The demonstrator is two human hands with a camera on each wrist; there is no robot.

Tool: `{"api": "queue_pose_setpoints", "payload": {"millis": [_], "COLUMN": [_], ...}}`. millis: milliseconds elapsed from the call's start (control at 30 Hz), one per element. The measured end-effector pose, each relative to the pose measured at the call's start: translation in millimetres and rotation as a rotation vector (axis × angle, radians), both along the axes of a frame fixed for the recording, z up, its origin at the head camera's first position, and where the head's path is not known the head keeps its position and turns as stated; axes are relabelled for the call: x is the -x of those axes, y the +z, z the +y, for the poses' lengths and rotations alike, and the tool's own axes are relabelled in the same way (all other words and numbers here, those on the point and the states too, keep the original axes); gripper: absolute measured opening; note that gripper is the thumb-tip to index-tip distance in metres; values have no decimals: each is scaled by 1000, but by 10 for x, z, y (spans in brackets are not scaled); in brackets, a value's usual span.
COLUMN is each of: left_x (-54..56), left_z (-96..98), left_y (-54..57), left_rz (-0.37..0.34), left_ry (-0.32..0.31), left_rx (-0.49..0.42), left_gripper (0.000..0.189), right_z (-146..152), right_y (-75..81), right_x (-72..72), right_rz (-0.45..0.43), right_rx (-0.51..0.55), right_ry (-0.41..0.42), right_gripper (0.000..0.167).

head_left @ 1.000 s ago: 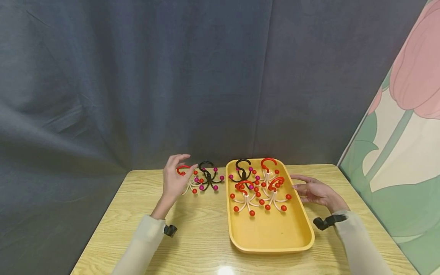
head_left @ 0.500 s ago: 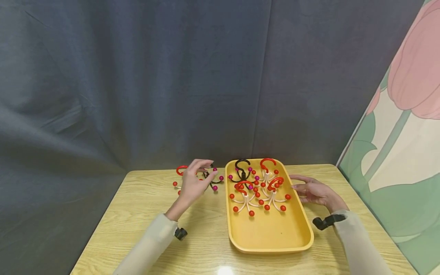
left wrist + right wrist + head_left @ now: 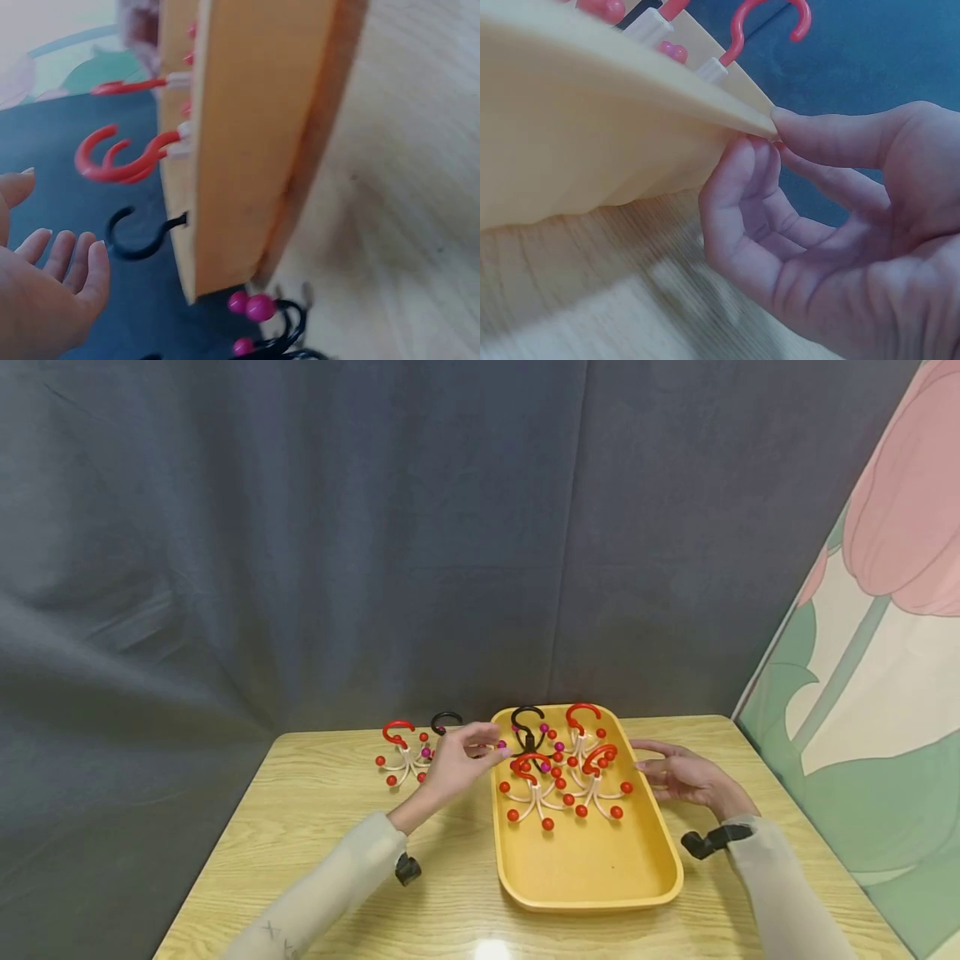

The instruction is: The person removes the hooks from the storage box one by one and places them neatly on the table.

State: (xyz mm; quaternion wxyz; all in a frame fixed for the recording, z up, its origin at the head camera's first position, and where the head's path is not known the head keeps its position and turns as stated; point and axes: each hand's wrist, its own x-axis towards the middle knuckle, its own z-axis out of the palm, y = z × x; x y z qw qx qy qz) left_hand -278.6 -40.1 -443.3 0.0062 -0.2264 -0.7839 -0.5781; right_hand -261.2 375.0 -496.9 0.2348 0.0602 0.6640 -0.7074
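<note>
In the head view, my left hand (image 3: 465,764) hovers over the tray's left rim, thumb and fingers apart and holding nothing. It partly hides a black multi-arm hanger (image 3: 447,714) with magenta ball tips on the table. In the left wrist view, its fingertips are beside the hook of a black hanger (image 3: 139,251) that stands in the yellow tray (image 3: 247,135). My right hand (image 3: 885,225) pinches the tray's right rim between thumb and fingers. Inside the tray, several white hangers (image 3: 536,792) with red hooks and red balls crowd the back half with the black hanger (image 3: 529,743).
A white hanger (image 3: 407,760) with a red hook stands left of the tray on the wooden table (image 3: 322,835). A dark curtain (image 3: 420,568) hangs behind the table. A wall with painted flowers (image 3: 877,718) rises on the right.
My left hand has moved right, from the white hanger on the table, past the black one, to the tray's left rim. My right hand stays at the tray.
</note>
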Motion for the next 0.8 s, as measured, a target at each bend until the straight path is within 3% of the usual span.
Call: {"api": "queue_pose_setpoints", "payload": {"millis": [233,800], "left_x": [-15,-22], "left_z": [113,274], "left_y": [-121,-198], "left_rz": [-69,-23], "left_ry": [-61,-63], "left_rx": [44,100], "left_gripper": [37,26], "right_z": [-2,-3], "right_y": [8,-23], "right_x": [-4,-11], "right_rz": [21,19], "right_rx": [13,-13], "right_ry": [31,-1], "right_gripper": [59,58]}}
